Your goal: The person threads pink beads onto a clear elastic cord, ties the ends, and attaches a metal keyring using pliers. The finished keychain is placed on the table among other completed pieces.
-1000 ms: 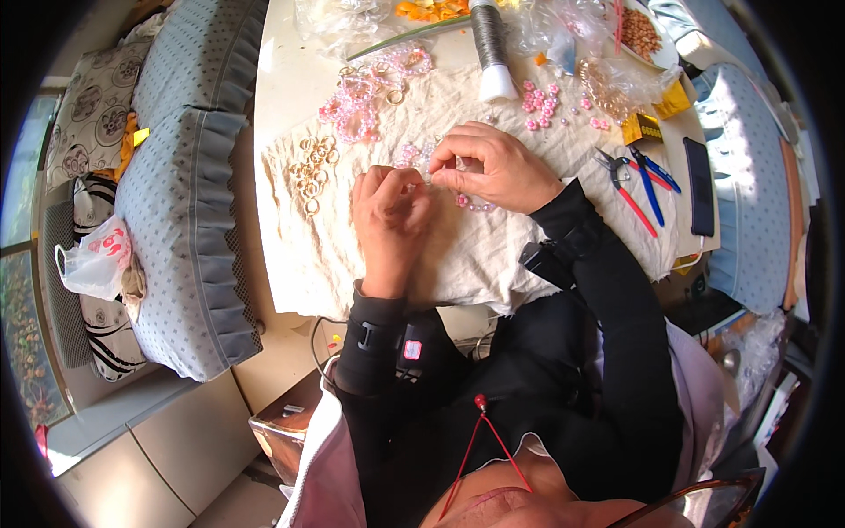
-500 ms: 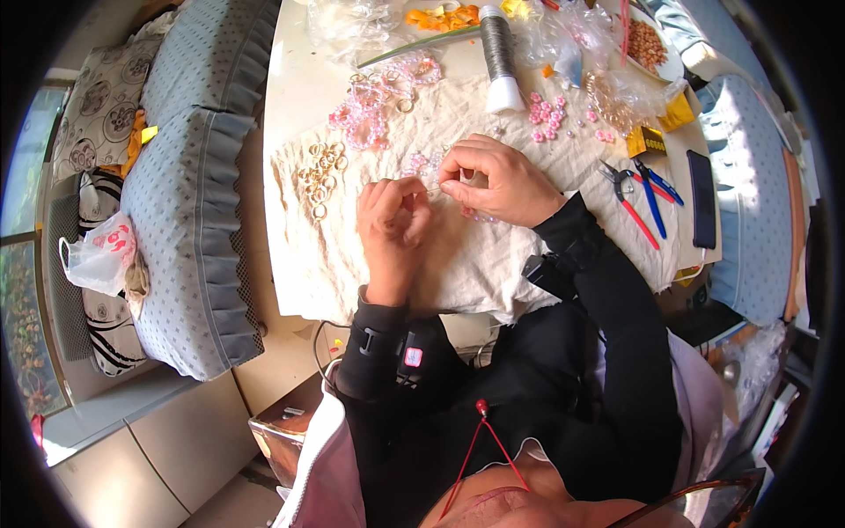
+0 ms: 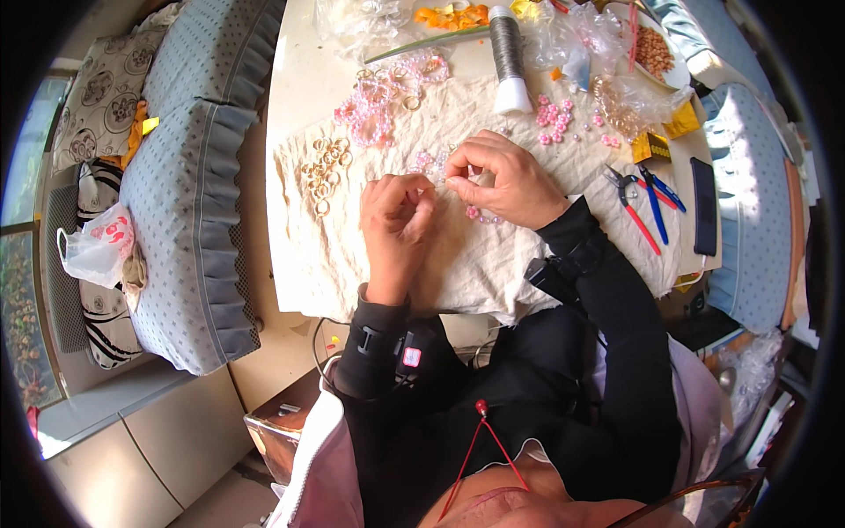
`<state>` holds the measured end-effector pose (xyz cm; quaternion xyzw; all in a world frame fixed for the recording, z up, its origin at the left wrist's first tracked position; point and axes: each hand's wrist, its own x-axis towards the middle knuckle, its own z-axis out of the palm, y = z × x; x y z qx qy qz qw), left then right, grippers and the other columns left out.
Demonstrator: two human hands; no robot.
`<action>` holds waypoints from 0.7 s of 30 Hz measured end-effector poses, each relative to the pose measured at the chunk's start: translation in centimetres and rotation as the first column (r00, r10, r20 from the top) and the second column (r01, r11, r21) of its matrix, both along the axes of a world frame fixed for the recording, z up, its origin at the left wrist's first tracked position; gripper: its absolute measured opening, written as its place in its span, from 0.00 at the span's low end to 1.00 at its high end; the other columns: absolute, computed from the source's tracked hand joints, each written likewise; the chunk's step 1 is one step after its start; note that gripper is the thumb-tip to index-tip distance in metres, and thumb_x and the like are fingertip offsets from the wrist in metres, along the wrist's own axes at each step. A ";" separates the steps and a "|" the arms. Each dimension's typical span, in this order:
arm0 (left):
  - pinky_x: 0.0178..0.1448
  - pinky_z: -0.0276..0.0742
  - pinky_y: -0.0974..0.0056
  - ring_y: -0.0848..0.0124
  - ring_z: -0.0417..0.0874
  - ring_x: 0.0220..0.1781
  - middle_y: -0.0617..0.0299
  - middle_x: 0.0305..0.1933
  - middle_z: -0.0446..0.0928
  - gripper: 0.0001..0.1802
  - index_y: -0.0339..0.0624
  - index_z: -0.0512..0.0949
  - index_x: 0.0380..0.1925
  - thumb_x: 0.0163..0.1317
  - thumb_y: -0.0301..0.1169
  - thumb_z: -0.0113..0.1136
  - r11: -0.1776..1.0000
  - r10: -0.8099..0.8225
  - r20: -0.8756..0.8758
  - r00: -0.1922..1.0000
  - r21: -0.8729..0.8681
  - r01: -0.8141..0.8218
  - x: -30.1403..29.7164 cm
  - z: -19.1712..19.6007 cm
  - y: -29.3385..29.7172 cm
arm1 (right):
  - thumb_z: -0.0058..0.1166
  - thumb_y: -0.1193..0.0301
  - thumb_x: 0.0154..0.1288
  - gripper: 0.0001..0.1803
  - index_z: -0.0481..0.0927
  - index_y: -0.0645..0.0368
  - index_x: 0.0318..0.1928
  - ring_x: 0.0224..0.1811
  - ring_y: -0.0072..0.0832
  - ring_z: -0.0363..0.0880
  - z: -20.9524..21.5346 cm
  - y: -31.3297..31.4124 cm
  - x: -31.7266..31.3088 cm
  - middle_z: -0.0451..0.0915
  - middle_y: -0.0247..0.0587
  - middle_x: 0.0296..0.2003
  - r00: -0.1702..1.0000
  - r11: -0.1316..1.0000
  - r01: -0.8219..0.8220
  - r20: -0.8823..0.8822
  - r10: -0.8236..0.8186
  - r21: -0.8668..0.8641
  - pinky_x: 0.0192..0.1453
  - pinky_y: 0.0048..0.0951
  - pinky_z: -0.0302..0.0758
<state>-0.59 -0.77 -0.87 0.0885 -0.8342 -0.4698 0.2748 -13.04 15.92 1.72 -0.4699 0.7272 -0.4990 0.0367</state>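
My left hand (image 3: 398, 218) and my right hand (image 3: 500, 179) meet over a cream cloth (image 3: 458, 255) on the table, fingertips pinched close together. Between them runs a short string of pink beads (image 3: 482, 215), partly hidden under the right hand. The left fingers pinch something too small to make out. A pile of gold rings (image 3: 322, 172) lies left of my left hand. Loose pink beads (image 3: 554, 116) lie beyond my right hand, and a heap of pink bead strands (image 3: 378, 101) sits at the far left of the cloth.
A grey thread spool (image 3: 507, 55) stands at the cloth's far edge. Red-handled pliers (image 3: 630, 208) and blue-handled pliers (image 3: 657, 194) lie to the right, beside a dark phone (image 3: 704, 206). Clear bags and a bowl crowd the far side. Blue cushioned chairs (image 3: 189, 185) flank the table.
The view has shifted slightly. Both hands stay together over the cloth, with the fingertips working closer at the bead string.
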 end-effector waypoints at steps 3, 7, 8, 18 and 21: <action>0.43 0.70 0.60 0.65 0.74 0.34 0.65 0.28 0.75 0.09 0.46 0.86 0.38 0.58 0.23 0.73 0.998 0.019 0.059 0.998 -0.062 -0.016 0.3 0.2 -0.1 | 0.65 0.77 0.64 0.07 0.78 0.61 0.37 0.34 0.30 0.76 0.1 0.0 -0.1 0.79 0.37 0.34 0.995 0.999 0.043 -0.085 -0.042 0.014 0.42 0.32 0.76; 0.42 0.70 0.61 0.66 0.74 0.34 0.65 0.28 0.75 0.11 0.46 0.88 0.41 0.58 0.24 0.75 0.993 0.037 0.088 0.995 -0.115 -0.027 1.1 0.7 -0.2 | 0.63 0.76 0.61 0.07 0.76 0.60 0.34 0.39 0.41 0.80 0.4 0.4 0.1 0.80 0.42 0.32 0.998 0.996 0.059 0.009 -0.059 0.063 0.47 0.41 0.78; 0.42 0.70 0.61 0.66 0.74 0.33 0.65 0.28 0.75 0.11 0.45 0.88 0.41 0.58 0.24 0.75 0.987 0.038 0.098 0.994 -0.156 -0.023 1.3 0.8 -0.2 | 0.62 0.76 0.61 0.07 0.75 0.60 0.34 0.39 0.41 0.80 0.5 0.5 0.2 0.79 0.42 0.31 0.998 0.995 0.057 0.025 -0.059 0.088 0.47 0.41 0.78; 0.46 0.75 0.60 0.64 0.78 0.38 0.59 0.36 0.78 0.11 0.43 0.86 0.42 0.59 0.21 0.71 0.993 0.096 0.180 0.979 0.044 -0.105 2.7 1.0 -1.0 | 0.64 0.74 0.66 0.07 0.78 0.60 0.36 0.37 0.39 0.79 -0.2 0.6 -0.3 0.79 0.41 0.33 0.984 0.990 -0.009 -0.177 0.033 0.138 0.45 0.38 0.77; 0.46 0.75 0.59 0.62 0.79 0.39 0.60 0.35 0.79 0.10 0.44 0.86 0.41 0.60 0.23 0.72 0.992 0.110 0.158 0.981 -0.085 -0.097 2.4 0.7 -0.9 | 0.65 0.74 0.65 0.07 0.79 0.60 0.37 0.37 0.38 0.79 0.1 0.5 -0.2 0.79 0.41 0.33 0.979 0.989 0.007 -0.204 0.024 0.147 0.45 0.38 0.77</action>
